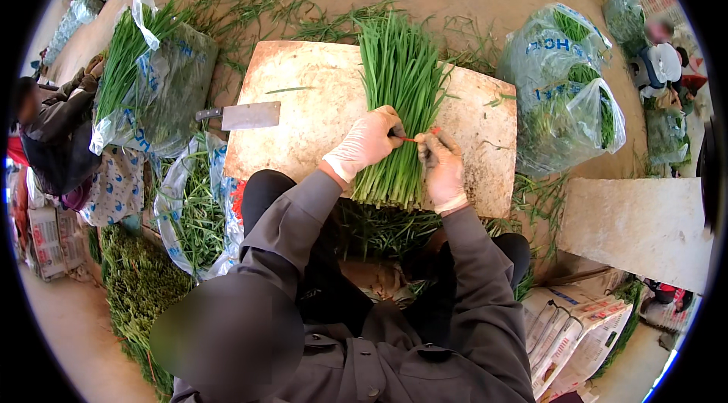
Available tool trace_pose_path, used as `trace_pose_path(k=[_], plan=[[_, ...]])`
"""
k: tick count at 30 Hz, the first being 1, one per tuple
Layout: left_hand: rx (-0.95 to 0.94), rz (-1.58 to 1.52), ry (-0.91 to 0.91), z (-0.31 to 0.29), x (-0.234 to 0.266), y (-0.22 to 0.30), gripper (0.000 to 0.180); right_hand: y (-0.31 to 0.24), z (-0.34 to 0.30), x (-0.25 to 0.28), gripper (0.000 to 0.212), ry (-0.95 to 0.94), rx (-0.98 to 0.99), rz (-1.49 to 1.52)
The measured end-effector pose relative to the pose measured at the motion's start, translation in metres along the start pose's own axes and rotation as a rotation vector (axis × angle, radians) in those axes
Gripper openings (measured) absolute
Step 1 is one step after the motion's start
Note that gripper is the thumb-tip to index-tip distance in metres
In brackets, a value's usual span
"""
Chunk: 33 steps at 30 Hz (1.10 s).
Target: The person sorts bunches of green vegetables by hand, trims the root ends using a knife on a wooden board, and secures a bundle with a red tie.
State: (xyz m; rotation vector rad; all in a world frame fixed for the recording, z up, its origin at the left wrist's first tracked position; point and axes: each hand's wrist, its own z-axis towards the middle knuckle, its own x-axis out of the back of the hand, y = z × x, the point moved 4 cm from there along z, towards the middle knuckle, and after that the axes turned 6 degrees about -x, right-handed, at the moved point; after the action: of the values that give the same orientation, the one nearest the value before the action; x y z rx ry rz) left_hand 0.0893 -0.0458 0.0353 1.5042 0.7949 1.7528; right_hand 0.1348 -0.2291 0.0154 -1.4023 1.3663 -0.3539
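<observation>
A thick bunch of long green chives (398, 73) lies across a worn wooden board (303, 145), its cut ends toward me. A thin red tie (408, 140) stretches over the bunch. My left hand (366, 141), in a pale glove, rests on the bunch's left side with its fingers closed on one end of the tie. From the right side, my gloved right hand (442, 172) pinches the other end. Whether the tie passes underneath is hidden. On the board's left part lies a cleaver (252, 116), its dark handle over the edge.
Plastic bags of chives stand left (178, 88) and right (557, 88) of the board. An open bag of trimmings (199, 213) sits by my left knee. Another pale board (637, 225) is at the right. Loose leaves litter the floor. Other people sit at both sides.
</observation>
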Motion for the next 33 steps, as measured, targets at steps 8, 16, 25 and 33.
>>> trace_pose_path(k=[8,16,25,33], plan=[[-0.047,-0.047,0.043,-0.001,-0.008,0.011,0.013,-0.006,-0.005,0.014,0.018,0.078,-0.025,0.020],[-0.214,0.388,-0.028,0.006,-0.027,0.031,0.013,-0.010,-0.015,-0.002,0.019,-0.029,-0.023,-0.261],[0.218,-0.565,0.663,-0.013,0.003,-0.021,0.013,-0.015,-0.002,0.047,0.068,0.213,-0.030,-0.618],[0.994,-1.122,0.431,-0.062,-0.025,-0.034,0.071,0.027,-0.017,0.006,0.114,0.039,0.093,-0.860]])
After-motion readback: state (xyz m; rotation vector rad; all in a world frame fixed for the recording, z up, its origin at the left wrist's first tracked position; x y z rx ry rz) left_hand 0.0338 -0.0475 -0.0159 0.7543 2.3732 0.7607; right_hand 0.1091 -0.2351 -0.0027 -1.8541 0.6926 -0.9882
